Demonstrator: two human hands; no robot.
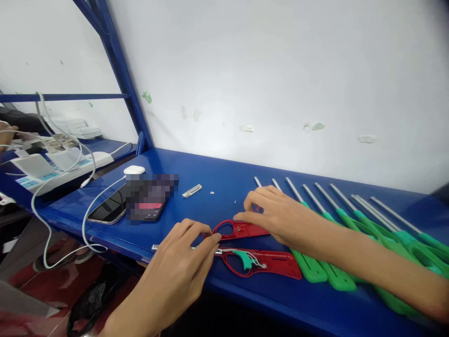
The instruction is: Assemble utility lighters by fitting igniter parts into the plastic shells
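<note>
On the blue table lies a long-necked gas lighter, its red handle split in two. The lower red half (pixel 280 263) holds a green trigger (pixel 245 259) and white wires. Its metal tube passes under my left hand (pixel 185 257), whose fingers close over it; the slotted tip (pixel 155 247) shows to the left. Just beyond lies the other red half (pixel 249 230), touched or nearly touched by both hands. My right hand (pixel 270 210) has curled fingers above this half; something small and reddish shows between them, too hidden to name.
Several green lighters (pixel 340 276) with metal tubes lie at the right. Two phones (pixel 108 206), a white earphone case (pixel 134 170), a cable and a small pale metal part (pixel 191 191) are at the left. A wall stands behind; another person's hand (pixel 7 133) shows far left.
</note>
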